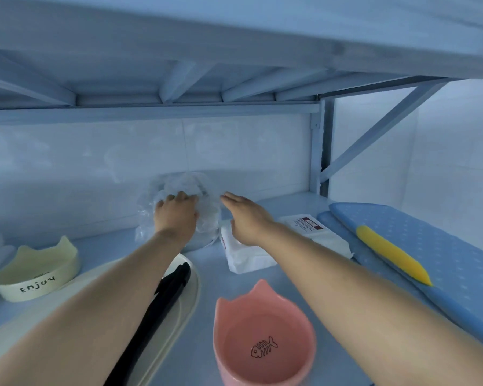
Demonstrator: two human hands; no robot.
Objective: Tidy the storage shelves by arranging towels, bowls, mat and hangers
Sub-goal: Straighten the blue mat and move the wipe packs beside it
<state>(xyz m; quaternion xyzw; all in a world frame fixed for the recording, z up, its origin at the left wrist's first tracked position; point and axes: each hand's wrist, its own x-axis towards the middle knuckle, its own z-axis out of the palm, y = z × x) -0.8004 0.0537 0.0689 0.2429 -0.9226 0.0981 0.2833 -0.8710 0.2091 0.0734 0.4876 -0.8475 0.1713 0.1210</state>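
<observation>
While my left hand (176, 215) curls its fingers on the clear bag (179, 185) at the back of the shelf (209, 280), 12 o'clock, my right hand (246, 221), fingers straight and together, hovers just beside it at 3 o'clock.

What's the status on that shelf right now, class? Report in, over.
Left hand grips plastic-wrapped bundle at the back. Right hand open beside it, over white packet. Pink bowl, black hangers near front, by the forearms.
</observation>
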